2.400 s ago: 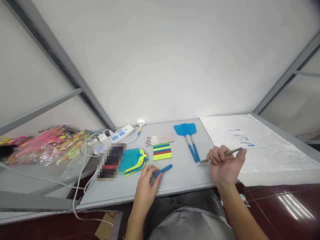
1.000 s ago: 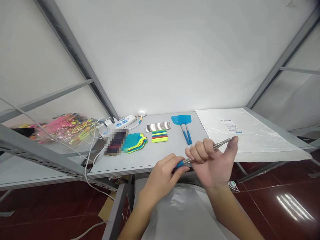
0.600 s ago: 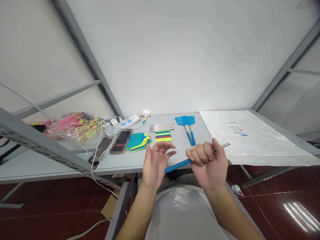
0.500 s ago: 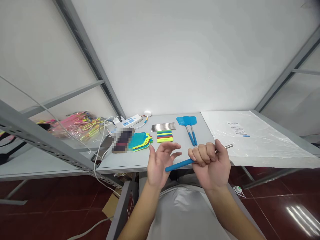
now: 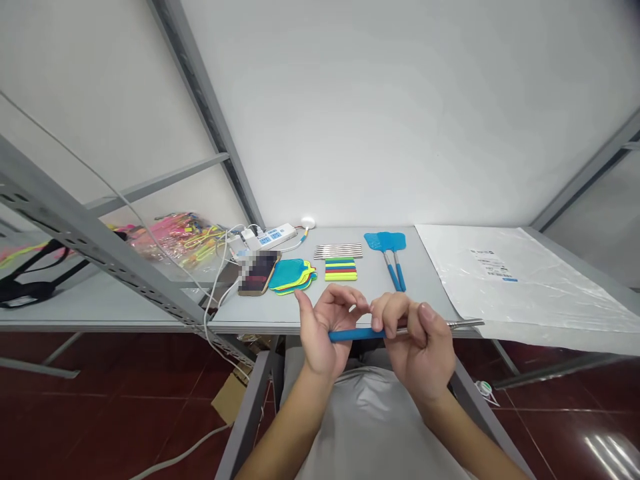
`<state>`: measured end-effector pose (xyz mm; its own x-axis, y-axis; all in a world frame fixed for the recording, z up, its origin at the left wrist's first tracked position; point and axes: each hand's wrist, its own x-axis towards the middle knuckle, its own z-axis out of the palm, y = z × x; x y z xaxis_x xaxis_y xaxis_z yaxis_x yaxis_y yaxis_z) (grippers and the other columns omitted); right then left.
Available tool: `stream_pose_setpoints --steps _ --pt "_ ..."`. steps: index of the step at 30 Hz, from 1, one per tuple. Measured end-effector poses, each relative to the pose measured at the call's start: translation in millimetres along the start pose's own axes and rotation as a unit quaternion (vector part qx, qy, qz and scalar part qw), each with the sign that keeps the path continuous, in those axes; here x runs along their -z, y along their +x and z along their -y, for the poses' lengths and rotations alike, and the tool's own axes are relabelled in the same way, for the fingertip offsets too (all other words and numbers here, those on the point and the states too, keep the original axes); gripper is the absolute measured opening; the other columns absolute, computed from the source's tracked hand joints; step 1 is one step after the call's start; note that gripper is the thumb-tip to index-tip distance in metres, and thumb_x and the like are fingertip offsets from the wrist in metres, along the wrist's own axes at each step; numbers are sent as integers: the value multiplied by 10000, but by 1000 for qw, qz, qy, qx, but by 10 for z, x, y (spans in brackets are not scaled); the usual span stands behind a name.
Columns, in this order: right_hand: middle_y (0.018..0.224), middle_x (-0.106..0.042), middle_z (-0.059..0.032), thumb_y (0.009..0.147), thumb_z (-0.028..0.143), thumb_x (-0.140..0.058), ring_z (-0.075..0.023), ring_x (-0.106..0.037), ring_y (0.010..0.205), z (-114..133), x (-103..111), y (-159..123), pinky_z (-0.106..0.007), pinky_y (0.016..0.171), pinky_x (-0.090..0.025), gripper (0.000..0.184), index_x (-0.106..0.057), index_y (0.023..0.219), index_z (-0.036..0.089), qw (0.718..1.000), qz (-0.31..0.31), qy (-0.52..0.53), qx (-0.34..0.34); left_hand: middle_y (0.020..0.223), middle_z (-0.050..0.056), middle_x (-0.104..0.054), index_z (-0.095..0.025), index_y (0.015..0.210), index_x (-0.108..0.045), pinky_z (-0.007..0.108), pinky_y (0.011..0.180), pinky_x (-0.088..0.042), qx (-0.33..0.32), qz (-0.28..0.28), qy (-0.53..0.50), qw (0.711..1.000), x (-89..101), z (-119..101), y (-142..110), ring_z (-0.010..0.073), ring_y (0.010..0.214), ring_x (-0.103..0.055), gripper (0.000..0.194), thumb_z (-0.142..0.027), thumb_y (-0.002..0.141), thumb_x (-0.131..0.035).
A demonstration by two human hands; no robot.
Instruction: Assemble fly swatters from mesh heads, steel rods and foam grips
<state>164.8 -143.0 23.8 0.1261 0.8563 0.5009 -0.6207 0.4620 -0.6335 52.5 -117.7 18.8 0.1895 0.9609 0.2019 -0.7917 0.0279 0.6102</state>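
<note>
My right hand (image 5: 420, 347) is closed around a metal rod (image 5: 467, 324) whose left end sits in a blue grip (image 5: 357, 334), together a fly swatter handle. My left hand (image 5: 325, 337) is palm up, thumb apart and fingers loosely curved, with the grip's end against its palm. Beyond the hands lie two blue fly swatters (image 5: 393, 257), heads overlapping. Left of them are a row of coloured grips (image 5: 341, 269) and, behind these, a row of silver rods (image 5: 338, 251). Farther left is a stack of mesh swatter heads (image 5: 291, 275).
A phone (image 5: 265, 275), partly pixelated, lies beside the swatter heads. Behind it are a power strip (image 5: 278, 235) and white cables. A white plastic package (image 5: 500, 287) covers the table's right side. At left, past a metal shelf post (image 5: 125, 260), sits a clear bag of colourful items (image 5: 185, 243).
The blue grip left the table and went onto the rod's end. My left hand then opened beneath it. The right hand has turned, bringing the handle nearly level. The view has shifted.
</note>
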Motion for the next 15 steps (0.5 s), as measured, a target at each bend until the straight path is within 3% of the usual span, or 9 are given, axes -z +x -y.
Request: stream_pose_setpoints --steps 5,15 --pt "557 -422 -23 991 256 -247 -209 -489 708 -53 -42 -15 -425 778 -394 436 -261 558 205 999 -18 34 -28 727 75 -556 -155 717 -629 349 750 -433 9 27 15 999 -37 -53 -51 207 748 -535 809 -731 911 -94" --pt "603 -454 -34 1004 321 -294 -216 -491 769 -167 -65 -12 -433 796 -414 482 -285 535 213 996 -18 70 -51 699 61 -519 -161 699 -609 336 738 -404 0 31 27 999 -55 -98 -71 191 720 -496 807 -716 917 -65"
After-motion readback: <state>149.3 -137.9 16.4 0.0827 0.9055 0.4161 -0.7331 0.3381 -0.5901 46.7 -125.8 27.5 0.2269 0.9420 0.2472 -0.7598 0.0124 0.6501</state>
